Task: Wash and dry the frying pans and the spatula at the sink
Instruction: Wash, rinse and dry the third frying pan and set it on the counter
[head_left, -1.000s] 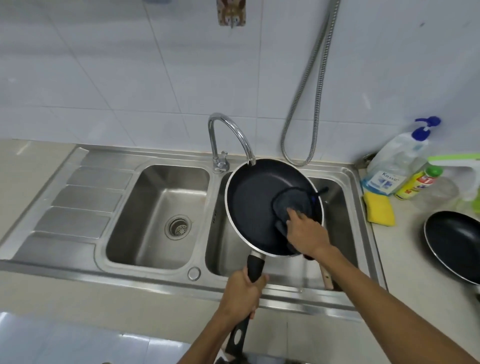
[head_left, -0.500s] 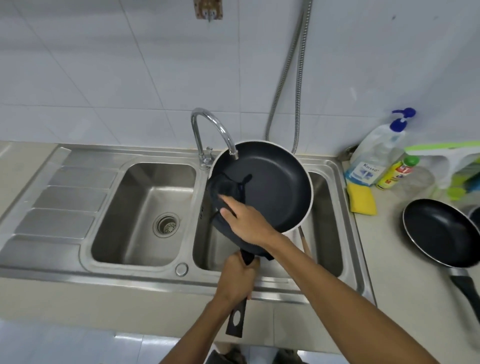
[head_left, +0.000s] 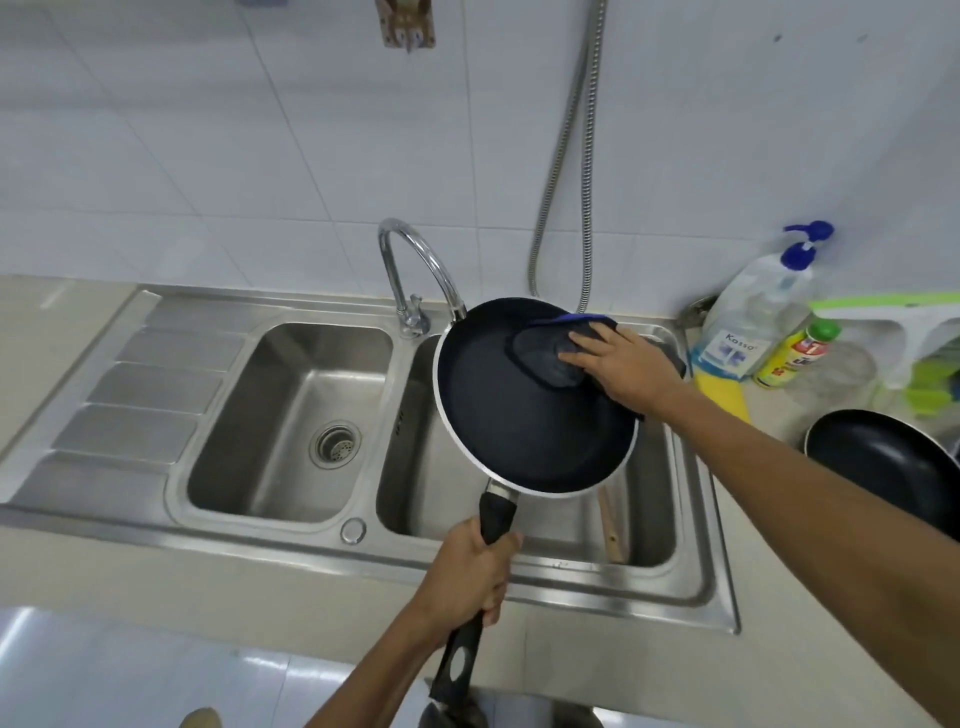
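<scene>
The left hand (head_left: 467, 566) is clenched round the black handle of the frying pan (head_left: 519, 431), which hangs tilted over the right basin of the sink (head_left: 698, 545). The right hand (head_left: 626, 366) lies with its fingers flat, pressing a dark cloth (head_left: 545, 358) against the pan's inner wall at the far right rim.

That press lands far from the one-handed grip, so it could probably twist the pan in the fist or tip it down onto the spatula (head_left: 610, 530) lying in the basin below. The pan's rim also sits just beside the spout of the faucet (head_left: 415, 270) (a harder sweep could knock against it). Part of the cloth drapes over the rim and might slide off.

Half a second ago the cloth and right hand were at the pan's near left side; they have swept across to the far right. The second frying pan (head_left: 883, 457) rests on the desk, as before.
</scene>
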